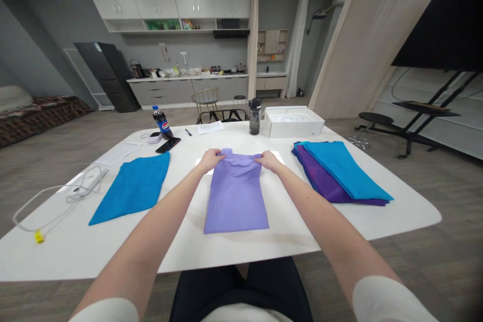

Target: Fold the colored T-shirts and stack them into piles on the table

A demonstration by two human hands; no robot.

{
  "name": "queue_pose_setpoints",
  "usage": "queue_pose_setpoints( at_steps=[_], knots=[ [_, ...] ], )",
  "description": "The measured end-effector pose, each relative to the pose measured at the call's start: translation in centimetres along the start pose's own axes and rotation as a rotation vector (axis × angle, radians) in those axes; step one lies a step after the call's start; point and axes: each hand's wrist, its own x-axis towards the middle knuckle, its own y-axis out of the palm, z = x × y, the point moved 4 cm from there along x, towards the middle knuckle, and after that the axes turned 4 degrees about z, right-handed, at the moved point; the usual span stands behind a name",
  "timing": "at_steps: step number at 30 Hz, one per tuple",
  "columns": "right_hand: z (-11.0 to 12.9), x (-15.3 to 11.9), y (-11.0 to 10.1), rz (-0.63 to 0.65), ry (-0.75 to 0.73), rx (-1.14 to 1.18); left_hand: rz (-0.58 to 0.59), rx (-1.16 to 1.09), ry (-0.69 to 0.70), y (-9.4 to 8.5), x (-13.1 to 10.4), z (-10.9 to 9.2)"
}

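Observation:
A lavender piece of folded cloth (237,196) lies on the white table in front of me, its far edge lifted a little and wrinkled. My left hand (211,159) pinches its far left corner. At the far right corner, my right hand (268,160) grips the same cloth between thumb and fingers. Off to the left rests a folded blue cloth (134,186), flat on the table. On the right side is a stack of folded cloths, with a bright blue cloth (343,168) on top and a purple cloth (320,181) showing beneath. White paper shows partly behind the lavender cloth.
The white table (294,234) carries a Pepsi bottle (162,123), a phone (168,145), a dark water bottle (254,118) and an open white box (292,128) along its far side. A power strip (88,181) with a loose cable lies at the left.

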Motion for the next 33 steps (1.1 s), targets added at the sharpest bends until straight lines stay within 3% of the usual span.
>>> queue_pose_setpoints(
  at_steps=[4,6,14,17,21,27,33],
  knots=[
    [-0.8,-0.8,-0.5,-0.033,-0.019,-0.074,-0.046,0.266,0.135,-0.8,0.2,-1.9],
    [-1.1,-0.8,0.2,-0.040,-0.001,-0.094,-0.070,0.289,0.078,-0.7,0.5,-1.4],
    [-2.3,0.0,5.8,-0.030,0.148,-0.261,-0.129,0.309,-0.310,1.3,0.4,7.8],
    [-1.9,0.6,6.7,-0.047,0.159,-0.331,-0.104,0.356,-0.358,2.1,0.8,9.7],
    [-1.0,2.5,6.5,0.013,0.198,-0.423,-0.060,0.403,-0.369,2.1,2.3,10.3],
    [0.6,6.4,5.8,0.301,0.045,-0.483,0.056,0.412,-0.298,1.3,4.0,10.8],
    [1.5,8.5,6.1,0.379,0.046,-0.509,0.122,0.450,-0.278,1.7,4.1,11.1]
  ],
)
